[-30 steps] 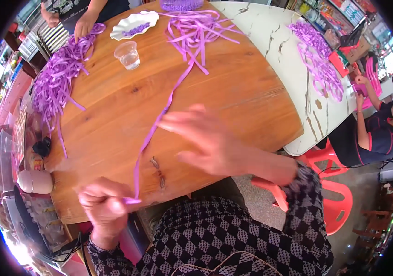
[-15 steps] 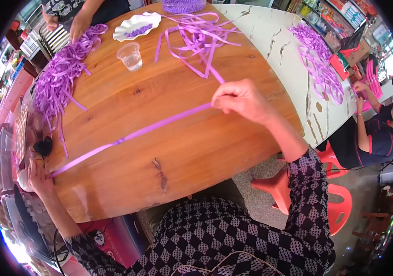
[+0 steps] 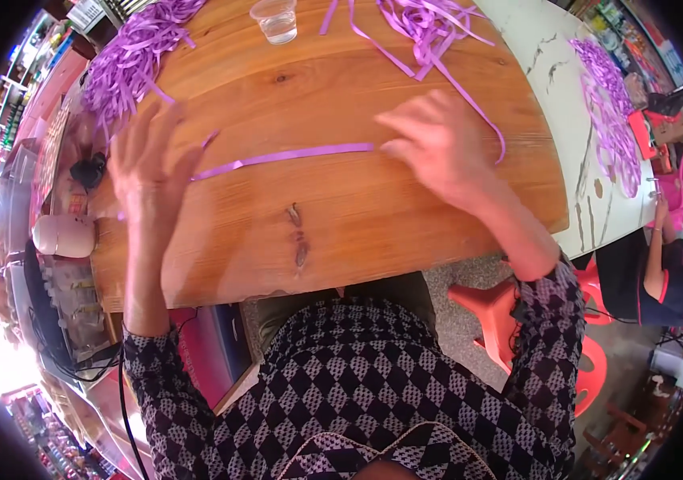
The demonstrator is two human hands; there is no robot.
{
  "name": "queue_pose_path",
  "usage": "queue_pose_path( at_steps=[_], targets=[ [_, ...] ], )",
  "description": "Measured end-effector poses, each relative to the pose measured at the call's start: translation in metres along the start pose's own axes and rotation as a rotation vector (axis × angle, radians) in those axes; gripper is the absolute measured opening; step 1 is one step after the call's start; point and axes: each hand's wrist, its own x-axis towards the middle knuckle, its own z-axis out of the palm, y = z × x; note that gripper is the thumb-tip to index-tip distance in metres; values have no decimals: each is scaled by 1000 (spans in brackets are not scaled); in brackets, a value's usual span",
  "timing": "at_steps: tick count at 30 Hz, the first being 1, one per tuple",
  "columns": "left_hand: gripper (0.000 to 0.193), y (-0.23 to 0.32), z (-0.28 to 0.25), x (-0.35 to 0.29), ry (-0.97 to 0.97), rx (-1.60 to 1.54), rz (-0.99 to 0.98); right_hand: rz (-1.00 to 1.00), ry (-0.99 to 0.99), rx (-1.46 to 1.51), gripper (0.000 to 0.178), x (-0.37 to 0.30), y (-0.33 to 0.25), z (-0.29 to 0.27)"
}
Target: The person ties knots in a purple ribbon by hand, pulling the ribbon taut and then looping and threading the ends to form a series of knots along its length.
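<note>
A strip of purple ribbon (image 3: 293,155) lies across the wooden table between my hands. Its left part runs behind my left hand (image 3: 145,164), which is raised over the table, fingers spread and slightly blurred. My right hand (image 3: 433,148) hovers just past the strip's right end, fingers stretched out and thumb apart, with nothing visible in it. Beyond that hand, a loose tail of ribbon (image 3: 481,116) curves down from a tangled ribbon pile (image 3: 429,28). Another short bit of ribbon (image 3: 210,139) shows near my left thumb.
A clear plastic cup (image 3: 279,28) stands at the far side. At far left is a big heap of purple ribbon (image 3: 129,64), with a pinkish-white rounded object (image 3: 65,235) at the left edge. Right of the wooden table (image 3: 373,240), a marbled table (image 3: 585,176) holds more ribbon; a person sits beyond.
The ribbon strip was stretched taut between both hands and now lies on the table, let go. My left hand rose and moved right. The view has shifted closer to the near edge.
</note>
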Motion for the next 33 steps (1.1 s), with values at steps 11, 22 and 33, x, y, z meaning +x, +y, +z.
queue_pose_path(
  at_steps=[11,22,33],
  targets=[
    [22,83,24,-10,-380,-767,299,182,-102,398,9,-6,-31,-8],
    [15,116,-6,-3,-791,-1986,-918,-196,-41,135,17,-26,-76,1],
    [11,129,-15,-21,-908,-1845,-786,366,212,638,11,-28,-77,2]
  ],
)
